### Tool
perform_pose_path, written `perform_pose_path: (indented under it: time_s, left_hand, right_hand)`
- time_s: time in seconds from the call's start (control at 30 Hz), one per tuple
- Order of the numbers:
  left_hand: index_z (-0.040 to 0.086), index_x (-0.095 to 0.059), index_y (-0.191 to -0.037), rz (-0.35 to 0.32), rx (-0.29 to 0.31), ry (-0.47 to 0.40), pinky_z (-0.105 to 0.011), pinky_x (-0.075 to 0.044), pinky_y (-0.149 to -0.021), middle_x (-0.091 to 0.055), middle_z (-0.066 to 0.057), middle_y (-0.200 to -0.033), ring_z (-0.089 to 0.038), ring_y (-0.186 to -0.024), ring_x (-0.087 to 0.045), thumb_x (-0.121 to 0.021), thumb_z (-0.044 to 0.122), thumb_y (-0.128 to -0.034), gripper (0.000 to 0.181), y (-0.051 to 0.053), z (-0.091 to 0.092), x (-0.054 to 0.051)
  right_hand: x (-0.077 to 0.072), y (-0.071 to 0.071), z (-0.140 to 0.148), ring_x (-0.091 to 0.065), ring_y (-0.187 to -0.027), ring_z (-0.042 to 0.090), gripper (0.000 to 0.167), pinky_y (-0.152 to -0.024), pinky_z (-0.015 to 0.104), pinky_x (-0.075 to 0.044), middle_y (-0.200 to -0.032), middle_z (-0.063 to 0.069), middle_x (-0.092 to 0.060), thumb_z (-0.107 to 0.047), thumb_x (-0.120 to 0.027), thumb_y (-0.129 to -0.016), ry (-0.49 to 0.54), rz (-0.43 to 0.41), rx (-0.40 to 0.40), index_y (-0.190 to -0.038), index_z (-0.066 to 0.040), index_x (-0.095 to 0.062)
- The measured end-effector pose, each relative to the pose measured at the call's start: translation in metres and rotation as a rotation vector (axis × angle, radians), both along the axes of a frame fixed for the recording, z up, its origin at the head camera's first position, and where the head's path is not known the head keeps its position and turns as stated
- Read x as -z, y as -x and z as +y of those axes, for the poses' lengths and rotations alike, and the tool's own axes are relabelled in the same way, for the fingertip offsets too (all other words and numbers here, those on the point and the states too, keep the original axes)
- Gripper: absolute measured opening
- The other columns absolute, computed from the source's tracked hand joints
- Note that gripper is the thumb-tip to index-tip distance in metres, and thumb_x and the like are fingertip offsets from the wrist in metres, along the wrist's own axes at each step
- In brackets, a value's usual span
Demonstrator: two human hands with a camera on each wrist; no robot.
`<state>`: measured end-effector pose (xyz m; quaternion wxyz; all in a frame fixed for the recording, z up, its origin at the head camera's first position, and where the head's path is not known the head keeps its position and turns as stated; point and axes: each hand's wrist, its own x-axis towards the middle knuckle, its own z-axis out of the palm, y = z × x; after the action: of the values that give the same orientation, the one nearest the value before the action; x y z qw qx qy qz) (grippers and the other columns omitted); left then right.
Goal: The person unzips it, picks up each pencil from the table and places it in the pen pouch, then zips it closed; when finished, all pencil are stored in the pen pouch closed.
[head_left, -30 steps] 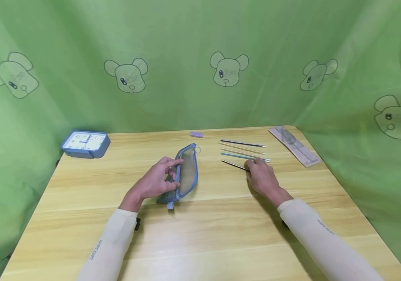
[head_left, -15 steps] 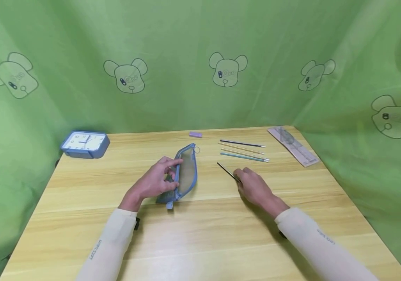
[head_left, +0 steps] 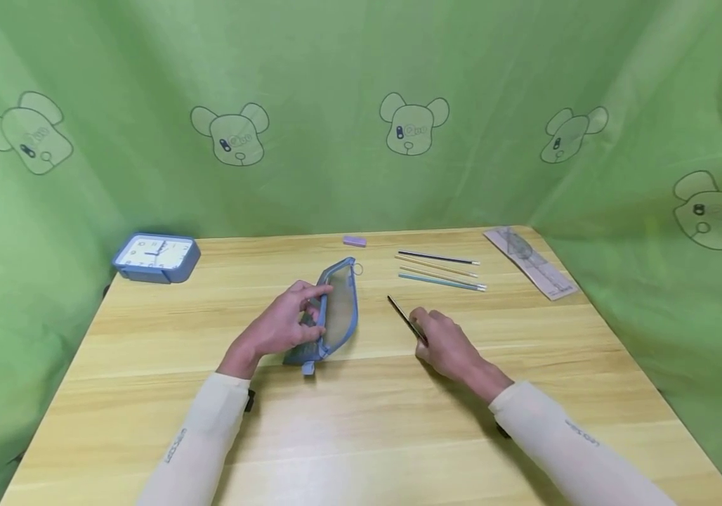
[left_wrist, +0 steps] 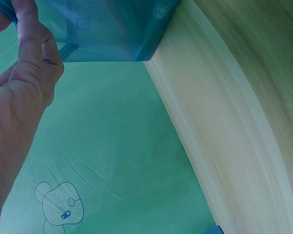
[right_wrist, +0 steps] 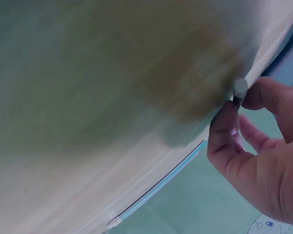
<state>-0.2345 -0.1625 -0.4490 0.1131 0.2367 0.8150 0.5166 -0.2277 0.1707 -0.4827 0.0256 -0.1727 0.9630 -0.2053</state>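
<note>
My left hand point(head_left: 281, 320) grips one edge of a blue mesh pencil case point(head_left: 342, 313), whose zipped mouth gapes open toward the right. In the left wrist view the fingers curl over the rim of the mesh point(left_wrist: 107, 29). To the right, my right hand point(head_left: 449, 344) pinches a dark pencil point(head_left: 404, 315) near its eraser end, its far end angled toward the back left. The pale eraser tip point(right_wrist: 240, 87) shows between thumb and fingers in the right wrist view. Several pencils point(head_left: 440, 270) lie side by side behind the right hand: one dark, others yellowish and blue.
A purple eraser point(head_left: 355, 241) lies near the table's back edge. At the back left stands a blue clock point(head_left: 156, 258). A ruler set in a pink pack point(head_left: 532, 263) lies at the back right. Green curtains point(head_left: 323, 183) enclose the table point(head_left: 361, 436).
My right hand has drawn the dark pencil away from the row, leftward and nearer to me, and its slant has steepened. The left hand and the pencil case have stayed in place.
</note>
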Motion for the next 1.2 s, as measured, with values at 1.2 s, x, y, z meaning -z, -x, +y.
perform_pose_path:
  time_s: [1.2]
  left_hand:
    - [-0.004, -0.046, -0.159, 0.052, 0.018, 0.071, -0.021, -0.059, -0.077, -0.051, -0.018, -0.124, -0.021, -0.105, -0.064, -0.076, -0.003, -0.0883, 0.077, -0.004, 0.012, 0.002]
  right_hand:
    - [-0.038, 0.025, -0.112, -0.059, -0.074, 0.014, 0.034, -0.07, 0.027, -0.054, -0.083, 0.001, -0.06, 0.003, -0.065, -0.092, 0.663, -0.463, 0.227, -0.125, -0.005, -0.061]
